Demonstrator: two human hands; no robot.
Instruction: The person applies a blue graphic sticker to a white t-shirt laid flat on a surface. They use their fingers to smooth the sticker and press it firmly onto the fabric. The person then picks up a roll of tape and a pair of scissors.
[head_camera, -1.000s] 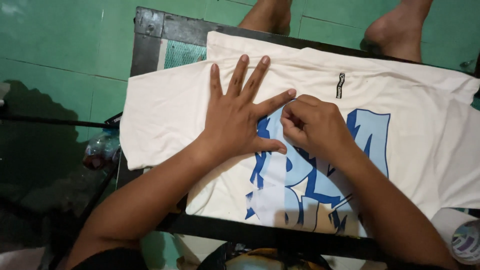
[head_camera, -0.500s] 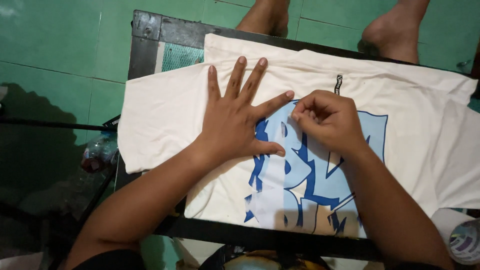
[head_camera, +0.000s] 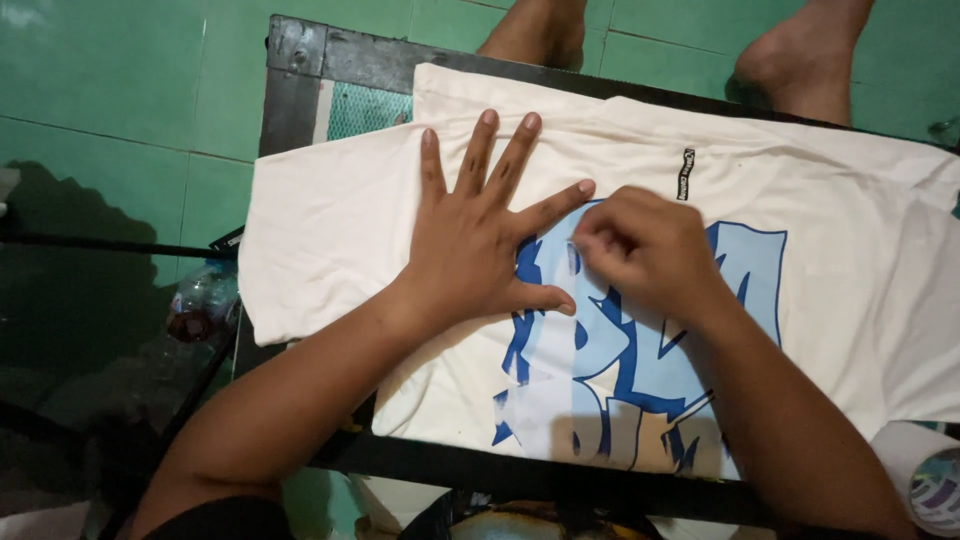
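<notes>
Barely changed over the last second. Left hand (head_camera: 480, 260) still pressed flat on the shirt (head_camera: 330, 240), fingers fanned wide, palm down, grip released, holding nothing and only pinning the cloth. Right hand (head_camera: 650, 255) shifted a touch to the right and then settled back, knuckles up, fingertips curled in tight at the upper left corner of the print (head_camera: 640, 370). Grip clenched in a pinch there; looks closed on a thin pale edge at the print's surface, though too small to tell whether film or cloth. Judging by that: fine picking work under way at one spot, with the cloth kept taut and nothing lifted clear yet.

Shirt spread across the table (head_camera: 300, 60), filling most of the top, left sleeve hanging past the edge. Soft cream cloth, matt, lightly creased near the collar, with a small dark label (head_camera: 686, 174) just beyond the right knuckles. Print in chunky rounded letter shapes, pale blue fill with darker blue outlines, smoother and flatter than the weave around it; a paler, washed-out patch along its lower left.

Table dark, scuffed metal, square-cornered, with a patch of green mesh (head_camera: 365, 105) showing near the far left corner. Green tiled floor (head_camera: 120, 80) below, glossy. Plastic bottle (head_camera: 200, 305) lying down at the left, well apart from both hands. Another person's bare feet (head_camera: 800, 60) beyond the far edge.
</notes>
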